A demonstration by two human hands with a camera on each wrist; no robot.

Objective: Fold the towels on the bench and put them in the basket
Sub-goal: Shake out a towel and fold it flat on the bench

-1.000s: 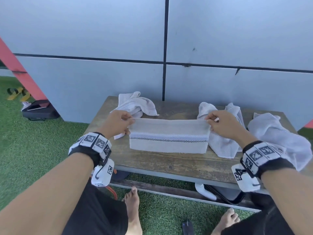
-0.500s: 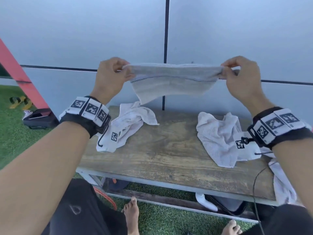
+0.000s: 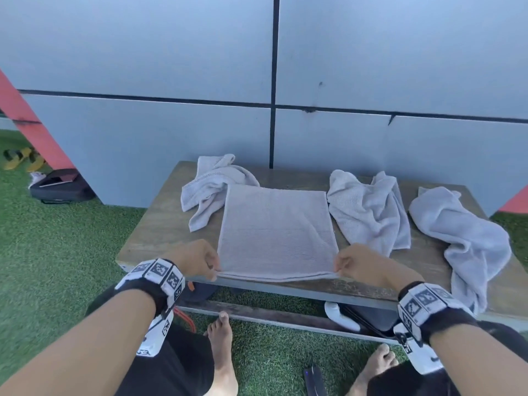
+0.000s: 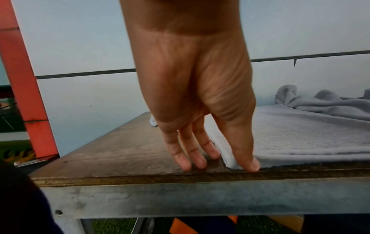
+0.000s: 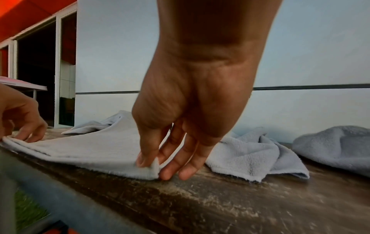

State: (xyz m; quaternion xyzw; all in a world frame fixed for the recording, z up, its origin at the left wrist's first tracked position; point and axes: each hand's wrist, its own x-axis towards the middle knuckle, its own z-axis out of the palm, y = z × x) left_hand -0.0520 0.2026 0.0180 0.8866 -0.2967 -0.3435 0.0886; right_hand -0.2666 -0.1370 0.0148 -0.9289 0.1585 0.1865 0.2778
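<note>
The folded towel (image 3: pixel 275 232) lies flat on the bench (image 3: pixel 160 224), its near edge at the bench's front edge. The left hand (image 3: pixel 197 260) pinches its near left corner; the right hand (image 3: pixel 361 264) pinches its near right corner. Three crumpled towels (image 3: pixel 368 212) lie around it

head view downward, wrist views close, sharing bench (image 3: pixel 160 224) edge
</note>
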